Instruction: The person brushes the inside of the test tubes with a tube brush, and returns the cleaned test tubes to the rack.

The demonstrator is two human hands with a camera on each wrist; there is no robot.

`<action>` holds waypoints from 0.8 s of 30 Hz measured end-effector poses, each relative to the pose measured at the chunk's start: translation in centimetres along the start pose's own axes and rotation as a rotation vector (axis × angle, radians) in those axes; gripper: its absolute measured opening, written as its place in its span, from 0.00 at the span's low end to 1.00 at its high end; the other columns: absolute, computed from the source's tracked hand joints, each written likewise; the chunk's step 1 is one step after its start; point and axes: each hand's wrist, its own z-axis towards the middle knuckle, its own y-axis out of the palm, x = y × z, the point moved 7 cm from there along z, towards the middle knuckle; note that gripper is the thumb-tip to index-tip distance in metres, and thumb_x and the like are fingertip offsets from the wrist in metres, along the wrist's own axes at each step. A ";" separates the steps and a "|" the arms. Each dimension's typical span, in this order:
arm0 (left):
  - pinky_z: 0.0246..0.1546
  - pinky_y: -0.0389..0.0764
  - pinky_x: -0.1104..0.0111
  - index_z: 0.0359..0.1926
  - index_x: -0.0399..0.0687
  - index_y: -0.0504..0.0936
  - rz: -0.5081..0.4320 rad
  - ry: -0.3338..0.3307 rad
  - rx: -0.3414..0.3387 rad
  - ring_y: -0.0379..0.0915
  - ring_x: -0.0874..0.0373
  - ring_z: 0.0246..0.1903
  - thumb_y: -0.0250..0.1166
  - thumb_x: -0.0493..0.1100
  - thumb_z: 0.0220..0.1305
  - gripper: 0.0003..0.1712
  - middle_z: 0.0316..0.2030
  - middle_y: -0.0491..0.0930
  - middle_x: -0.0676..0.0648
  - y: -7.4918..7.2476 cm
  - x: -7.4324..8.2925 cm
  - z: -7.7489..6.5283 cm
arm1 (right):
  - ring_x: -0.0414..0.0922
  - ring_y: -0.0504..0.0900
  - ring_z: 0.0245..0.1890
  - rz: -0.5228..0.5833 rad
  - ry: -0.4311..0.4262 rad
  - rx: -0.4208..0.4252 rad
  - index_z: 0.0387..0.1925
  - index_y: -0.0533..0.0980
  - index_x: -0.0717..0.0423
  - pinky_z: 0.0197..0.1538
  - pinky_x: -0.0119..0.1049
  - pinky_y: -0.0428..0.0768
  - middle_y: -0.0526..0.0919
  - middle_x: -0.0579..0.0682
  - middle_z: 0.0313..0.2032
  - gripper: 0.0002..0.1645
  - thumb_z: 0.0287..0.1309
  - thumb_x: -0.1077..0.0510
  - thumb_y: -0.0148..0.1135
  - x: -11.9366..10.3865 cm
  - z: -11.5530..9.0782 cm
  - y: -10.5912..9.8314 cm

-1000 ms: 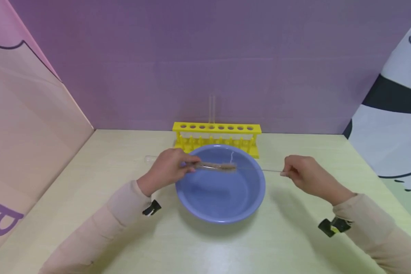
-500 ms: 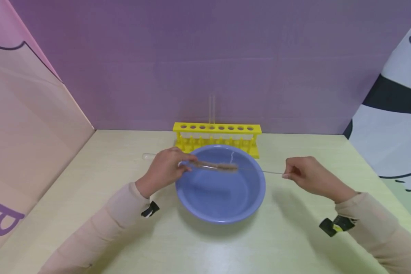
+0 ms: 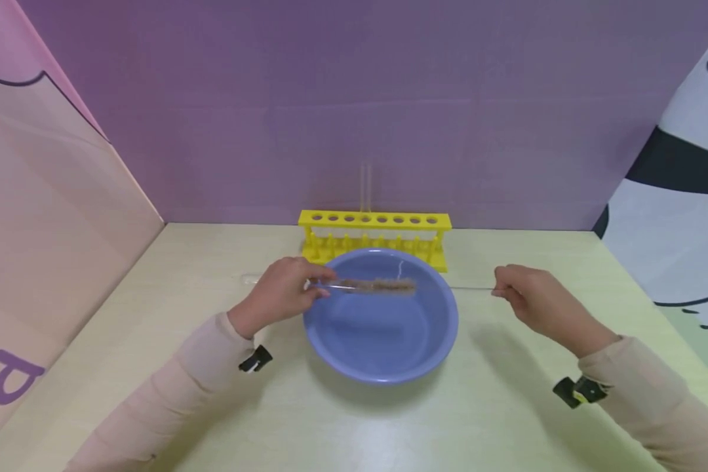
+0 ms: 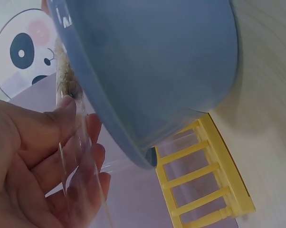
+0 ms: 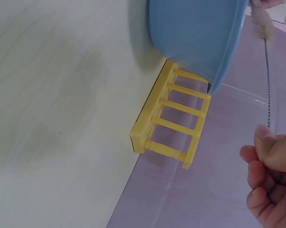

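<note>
Above the blue basin [image 3: 380, 357], my left hand [image 3: 284, 288] grips a clear glass test tube [image 4: 81, 156] lying almost level. Its rounded end pokes out left of the hand. A test tube brush [image 3: 398, 286] with brown bristles sits at the tube's mouth, the bristles partly inside and partly sticking out to the right. My right hand [image 3: 539, 301] pinches the brush's thin twisted-wire handle [image 5: 267, 80] near its end, to the right of the basin. In the right wrist view, thumb and index finger meet on that wire. The left fingers hide part of the tube.
Just behind the basin stands a yellow test tube rack [image 3: 374, 221], its lower part partly covered by the rim. One clear test tube [image 3: 366, 187] stands upright in it. A purple backdrop [image 3: 354, 98] closes off the rear of the pale wooden table [image 3: 436, 432].
My left hand has shifted slightly left with the tube. My right hand and the brush have moved slightly right, so more bristles show beyond the left fingers.
</note>
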 end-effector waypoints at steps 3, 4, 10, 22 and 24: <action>0.30 0.77 0.71 0.44 0.40 0.85 -0.033 -0.003 -0.014 0.78 0.61 0.31 0.71 0.36 0.53 0.15 0.36 0.85 0.49 0.0 -0.1 0.0 | 0.36 0.64 0.22 -0.056 -0.042 0.027 0.22 0.61 0.52 0.25 0.32 0.71 0.62 0.40 0.21 0.26 0.39 0.77 0.68 -0.4 -0.1 -0.2; 0.30 0.76 0.71 0.44 0.40 0.85 -0.039 -0.003 -0.019 0.78 0.61 0.30 0.70 0.37 0.54 0.14 0.36 0.85 0.49 -0.1 -0.1 0.0 | 0.36 0.64 0.23 -0.069 -0.049 0.033 0.23 0.61 0.53 0.25 0.33 0.72 0.62 0.40 0.22 0.26 0.39 0.77 0.68 -0.5 -0.1 -0.2; 0.29 0.76 0.71 0.44 0.37 0.84 -0.111 -0.017 -0.073 0.77 0.62 0.30 0.68 0.34 0.56 0.14 0.37 0.85 0.47 -0.2 -0.5 0.1 | 0.38 0.66 0.24 -0.096 -0.055 0.064 0.25 0.63 0.54 0.27 0.37 0.73 0.65 0.43 0.23 0.24 0.39 0.76 0.68 -0.6 -0.2 -0.4; 0.37 0.80 0.67 0.46 0.37 0.84 -0.276 -0.092 -0.220 0.80 0.56 0.39 0.64 0.35 0.61 0.13 0.41 0.84 0.44 0.1 -1.7 0.2 | 0.41 0.66 0.22 -0.138 -0.112 0.132 0.23 0.62 0.55 0.26 0.38 0.71 0.66 0.45 0.21 0.21 0.72 0.50 0.41 -0.4 -0.6 -0.4; 0.36 0.80 0.67 0.46 0.37 0.84 -0.284 -0.098 -0.236 0.79 0.57 0.37 0.64 0.35 0.61 0.12 0.41 0.84 0.44 0.1 -1.7 0.2 | 0.42 0.66 0.22 -0.144 -0.115 0.138 0.23 0.63 0.56 0.26 0.39 0.72 0.66 0.46 0.21 0.25 0.72 0.46 0.33 -0.4 -0.7 -0.5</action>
